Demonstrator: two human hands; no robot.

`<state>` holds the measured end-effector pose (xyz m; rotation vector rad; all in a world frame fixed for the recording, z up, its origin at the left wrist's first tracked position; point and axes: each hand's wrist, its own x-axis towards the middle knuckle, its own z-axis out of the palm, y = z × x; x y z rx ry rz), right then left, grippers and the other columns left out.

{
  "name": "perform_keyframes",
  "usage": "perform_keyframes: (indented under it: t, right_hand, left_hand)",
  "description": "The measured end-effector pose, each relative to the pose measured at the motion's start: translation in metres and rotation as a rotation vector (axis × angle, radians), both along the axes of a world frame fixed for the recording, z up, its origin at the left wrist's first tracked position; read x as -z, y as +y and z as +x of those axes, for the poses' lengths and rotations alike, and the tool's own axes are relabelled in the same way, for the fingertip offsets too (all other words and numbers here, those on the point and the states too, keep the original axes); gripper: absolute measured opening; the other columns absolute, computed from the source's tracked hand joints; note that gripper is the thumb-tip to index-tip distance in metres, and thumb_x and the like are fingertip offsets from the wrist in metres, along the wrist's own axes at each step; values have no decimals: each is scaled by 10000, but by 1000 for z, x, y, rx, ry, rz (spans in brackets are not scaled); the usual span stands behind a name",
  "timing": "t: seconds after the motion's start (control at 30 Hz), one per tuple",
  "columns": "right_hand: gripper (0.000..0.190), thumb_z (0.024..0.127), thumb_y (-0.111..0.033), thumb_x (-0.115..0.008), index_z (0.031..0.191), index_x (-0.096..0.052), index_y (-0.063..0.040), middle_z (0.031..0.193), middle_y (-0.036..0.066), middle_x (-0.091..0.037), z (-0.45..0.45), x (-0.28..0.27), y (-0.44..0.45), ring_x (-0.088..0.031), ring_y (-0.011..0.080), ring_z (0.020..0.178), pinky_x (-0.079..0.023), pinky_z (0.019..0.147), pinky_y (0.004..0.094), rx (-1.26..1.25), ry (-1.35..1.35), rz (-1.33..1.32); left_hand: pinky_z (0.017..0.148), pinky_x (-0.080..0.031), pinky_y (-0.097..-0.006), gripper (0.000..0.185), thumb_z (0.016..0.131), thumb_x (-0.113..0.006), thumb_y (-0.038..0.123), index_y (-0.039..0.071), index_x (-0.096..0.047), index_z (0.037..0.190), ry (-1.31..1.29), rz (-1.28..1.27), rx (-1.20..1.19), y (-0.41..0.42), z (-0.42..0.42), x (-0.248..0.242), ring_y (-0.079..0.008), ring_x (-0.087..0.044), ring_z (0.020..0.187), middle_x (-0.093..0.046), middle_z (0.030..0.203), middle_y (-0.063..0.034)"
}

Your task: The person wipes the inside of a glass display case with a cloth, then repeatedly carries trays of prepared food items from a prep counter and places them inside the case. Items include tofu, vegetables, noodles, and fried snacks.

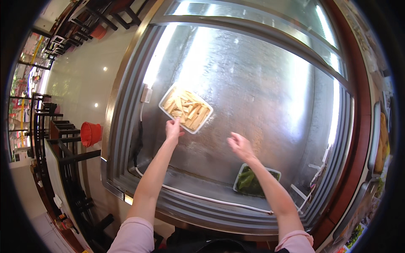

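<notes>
My left hand [173, 129] grips the near corner of a white plastic tub [202, 128], thumb over the rim. Pale yellow strips of food [186, 106], probably tofu skin, fill the tub, which sits on the steel floor of a chest cabinet [221, 151]. To its right, my right hand [242, 146] hovers over bare metal, touching nothing. Its fingers are loosely bent and slightly blurred, with nothing in them. Under my right forearm, near the cabinet's front wall, stands a second tub [274, 172] of dark green leafy food [248, 180], partly hidden by the arm.
A framed glass panel [253, 14] covers the cabinet's far end. White cabling [215, 199] runs along the near wall. Ridged metal rails [123, 104] edge the opening. Left of the cabinet are a red bin [90, 134] and dark tables. Food trays [376, 139] line the right side.
</notes>
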<state>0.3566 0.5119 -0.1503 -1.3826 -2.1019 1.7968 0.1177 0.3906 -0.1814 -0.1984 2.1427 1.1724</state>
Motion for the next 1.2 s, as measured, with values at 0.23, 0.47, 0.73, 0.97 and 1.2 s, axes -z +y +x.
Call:
perform_keyframes:
  t: [0.23,0.47,0.73,0.97,1.2]
  right_hand:
    - [454,792,-355,-471,896,-524,84,632,165,-581,-121,45,-5,-569,203,432,-464,353,287,126,-141,-252]
    - [354,816,-251,-414,785,-533,81,528,135,-558,-97,44,-39,-561,200,409,-458,342,283,24,-65,-237]
    - [306,778,-165,-384,698,-540,85,503,164,-549,-80,22,-94,-563,222,404,-472,371,316,-120,-109,-294]
    - [288,761,-136,-360,723,-534,90,511,165,-554,-81,21,-125,-569,229,414,-479,390,316,-155,-95,-299]
    - [288,760,-131,-360,773,-543,91,528,162,-560,-92,24,-127,-577,230,433,-489,403,314,-169,-92,-280]
  left_hand:
    - [476,-527,-291,203,724,-554,139,-21,-451,794,120,22,99,-12,13,12,-186,-573,669,-525,844,-131]
    - [472,-516,-294,215,733,-559,152,-19,-479,837,-321,29,65,-66,41,-3,-181,-581,634,-550,780,-115]
    - [554,-486,-271,306,801,-491,260,-25,-519,910,-592,-35,1015,-93,75,-94,-150,-580,684,-579,827,-94]
    - [626,-444,-260,199,787,-510,176,3,-531,883,-228,187,1080,-112,83,-139,-137,-571,682,-587,753,-60]
    - [710,-443,-269,177,786,-515,113,0,-518,922,-107,319,1090,-128,91,-188,-165,-573,787,-580,853,-98]
